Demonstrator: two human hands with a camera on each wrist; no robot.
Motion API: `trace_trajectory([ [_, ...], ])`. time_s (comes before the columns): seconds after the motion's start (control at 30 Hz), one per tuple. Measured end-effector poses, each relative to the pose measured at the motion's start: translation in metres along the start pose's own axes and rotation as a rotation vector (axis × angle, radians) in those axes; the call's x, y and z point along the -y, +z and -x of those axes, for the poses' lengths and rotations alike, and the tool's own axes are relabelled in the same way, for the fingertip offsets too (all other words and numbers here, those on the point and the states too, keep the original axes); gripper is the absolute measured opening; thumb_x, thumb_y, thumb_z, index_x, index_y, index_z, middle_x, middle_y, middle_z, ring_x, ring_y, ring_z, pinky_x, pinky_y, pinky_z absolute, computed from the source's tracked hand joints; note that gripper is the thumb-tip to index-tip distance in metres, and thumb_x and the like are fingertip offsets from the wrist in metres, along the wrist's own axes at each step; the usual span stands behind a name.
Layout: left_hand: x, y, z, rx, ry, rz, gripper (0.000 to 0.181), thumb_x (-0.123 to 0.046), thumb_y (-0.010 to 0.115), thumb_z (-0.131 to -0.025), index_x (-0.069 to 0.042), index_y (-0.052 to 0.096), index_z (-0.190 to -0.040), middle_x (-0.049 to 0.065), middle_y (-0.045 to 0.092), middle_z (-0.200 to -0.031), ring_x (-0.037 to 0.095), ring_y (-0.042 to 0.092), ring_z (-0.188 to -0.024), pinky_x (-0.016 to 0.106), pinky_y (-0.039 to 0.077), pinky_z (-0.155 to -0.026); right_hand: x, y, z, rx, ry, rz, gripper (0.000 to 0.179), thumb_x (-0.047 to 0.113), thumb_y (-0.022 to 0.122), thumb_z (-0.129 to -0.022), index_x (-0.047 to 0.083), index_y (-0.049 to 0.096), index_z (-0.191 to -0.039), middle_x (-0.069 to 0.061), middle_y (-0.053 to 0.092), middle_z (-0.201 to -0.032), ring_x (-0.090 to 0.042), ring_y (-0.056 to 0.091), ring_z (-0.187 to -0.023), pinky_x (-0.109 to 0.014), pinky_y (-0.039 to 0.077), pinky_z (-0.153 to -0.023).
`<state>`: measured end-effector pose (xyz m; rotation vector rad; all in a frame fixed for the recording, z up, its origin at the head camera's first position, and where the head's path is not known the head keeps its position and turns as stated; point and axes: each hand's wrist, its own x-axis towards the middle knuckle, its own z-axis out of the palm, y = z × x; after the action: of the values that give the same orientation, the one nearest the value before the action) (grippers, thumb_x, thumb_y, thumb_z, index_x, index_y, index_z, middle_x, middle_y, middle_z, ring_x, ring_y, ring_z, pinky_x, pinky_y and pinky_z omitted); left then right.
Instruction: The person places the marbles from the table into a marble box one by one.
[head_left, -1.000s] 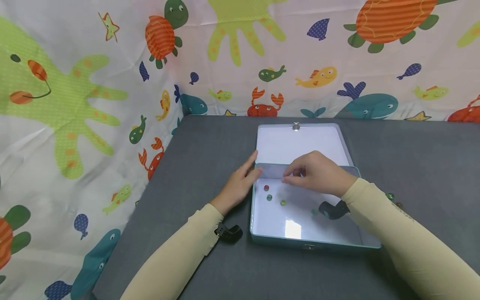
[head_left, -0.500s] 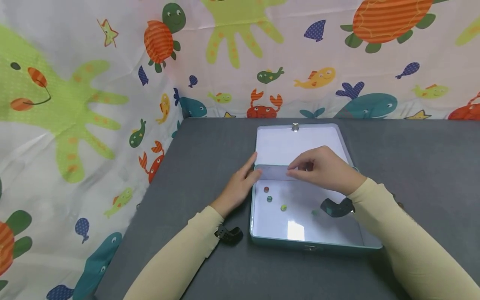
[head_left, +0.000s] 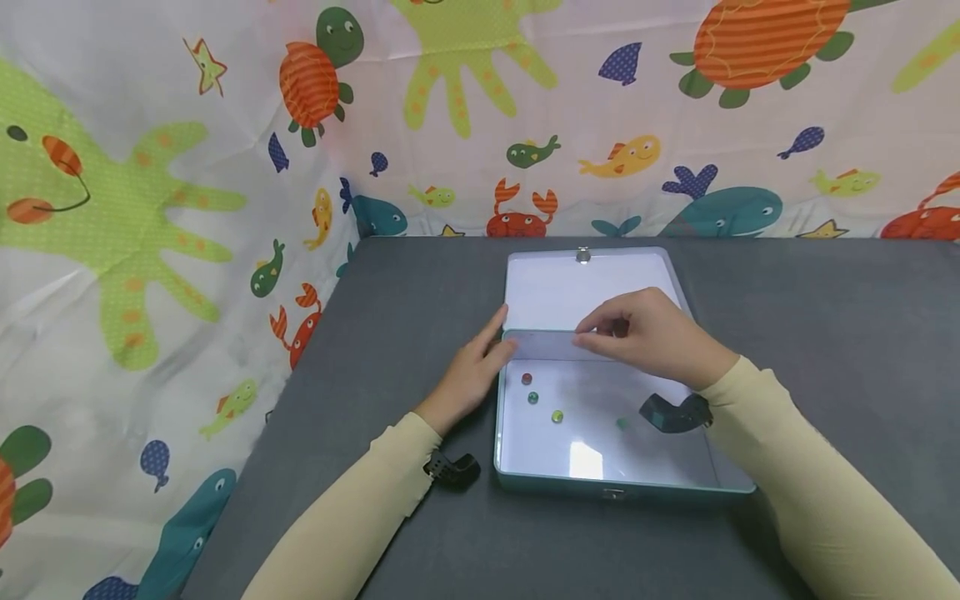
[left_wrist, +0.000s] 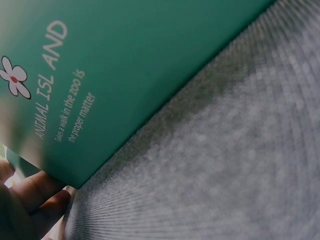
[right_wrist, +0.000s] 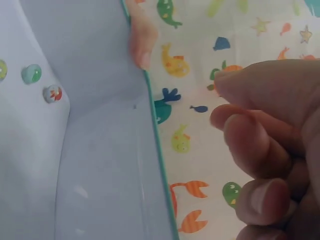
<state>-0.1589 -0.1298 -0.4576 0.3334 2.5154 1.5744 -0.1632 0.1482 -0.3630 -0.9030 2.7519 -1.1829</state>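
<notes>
We see that, vs. 1 sec ago, the R hand went a bit farther back and to the R; its fingers now overlap the upper part of the back wall of the box. The yellow-green marble shifted slightly frontwards. The loose pcs. on the desk we cannot see anymore, b/c the R sleeve covers them.

Teal-green tin box with white interior; red marble, green marble, yellow-green marble; dark grey tabletop; cream sleeves; pale cloth patterned with multicoloured sea creatures.
</notes>
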Motion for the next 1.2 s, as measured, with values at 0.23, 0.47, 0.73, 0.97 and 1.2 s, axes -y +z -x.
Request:
trace_trajectory([
  [0.23,-0.002,-0.003,0.001,-0.002,0.001,0.000,0.069,-0.056,0.048,-0.106,-0.041,0.021,-0.168,0.004,0.039,-0.167,0.025,0.043,-0.149,0.053,0.032,-0.122,0.008,-0.004,0.001,-0.022,0.003,-0.017,0.011,0.013,0.084,-0.090,0.012,0.085,-0.101,0.001,0.076,-0.084,-0.019,0.059,-0.069,-0.026,0.049,-0.059],
  [0.47,0.000,-0.006,0.002,-0.017,-0.011,-0.007,0.068,-0.057,0.048,-0.105,-0.043,0.023,-0.167,0.008,0.044,-0.164,0.026,0.047,-0.147,0.053,0.034,-0.121,0.013,-0.014,0.007,-0.059,-0.017,0.003,0.010,0.018,0.084,-0.091,0.015,0.085,-0.101,0.005,0.077,-0.088,-0.017,0.061,-0.072,-0.025,0.051,-0.062],
  [0.73,0.005,0.003,0.000,-0.005,0.001,0.008,0.067,-0.058,0.047,-0.106,-0.044,0.022,-0.167,0.007,0.049,-0.160,0.026,0.052,-0.142,0.052,0.036,-0.120,0.001,-0.028,0.027,-0.062,0.088,0.055,0.013,0.022,0.084,-0.091,0.016,0.085,-0.102,0.003,0.078,-0.090,-0.016,0.061,-0.073,-0.024,0.050,-0.063],
  [0.97,0.006,0.003,0.000,0.000,0.025,-0.003,0.070,-0.057,0.047,-0.106,-0.040,0.021,-0.168,0.003,0.044,-0.164,0.024,0.048,-0.146,0.053,0.033,-0.122,-0.009,-0.032,0.039,-0.071,0.131,0.088,0.014,0.021,0.083,-0.092,0.013,0.085,-0.103,0.000,0.078,-0.090,-0.014,0.058,-0.071,-0.025,0.049,-0.061],
  [1.2,0.006,0.001,0.000,-0.001,0.042,0.003,0.070,-0.057,0.047,-0.106,-0.039,0.020,-0.168,0.002,0.042,-0.166,0.024,0.047,-0.146,0.053,0.033,-0.122,-0.015,-0.038,0.047,-0.100,0.130,0.097,0.014,0.018,0.083,-0.091,0.011,0.085,-0.104,-0.001,0.079,-0.090,-0.012,0.060,-0.069,-0.023,0.050,-0.061],
])
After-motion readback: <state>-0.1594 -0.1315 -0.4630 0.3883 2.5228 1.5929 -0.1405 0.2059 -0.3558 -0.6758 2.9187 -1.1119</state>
